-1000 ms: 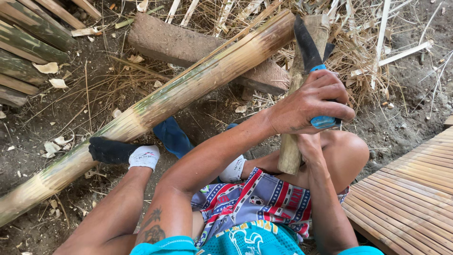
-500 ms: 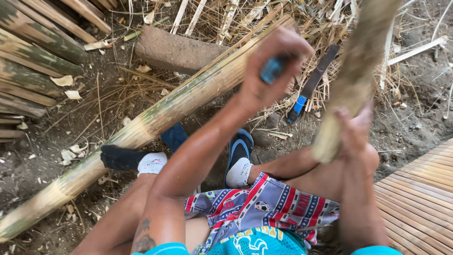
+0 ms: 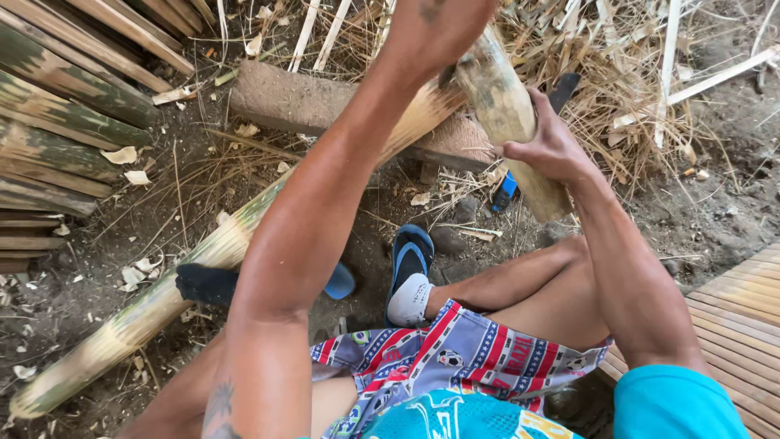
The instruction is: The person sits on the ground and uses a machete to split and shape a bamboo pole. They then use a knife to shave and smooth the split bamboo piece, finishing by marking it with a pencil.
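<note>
Right hand [image 3: 546,146] wrapped tight round a short greenish-tan bamboo piece [image 3: 508,114], held tilted w/ the low end near the knee. Left hand is up past the top edge, can't tell its grip. Blue-handled dark-bladed knife [image 3: 532,138] lies on the dirt just behind, next to the long bamboo pole [image 3: 146,313].

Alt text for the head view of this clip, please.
A seated person's right hand grips a short bamboo piece upright, left arm raised across it. A long bamboo pole lies over a block on the dirt, a blue-handled knife behind.
</note>
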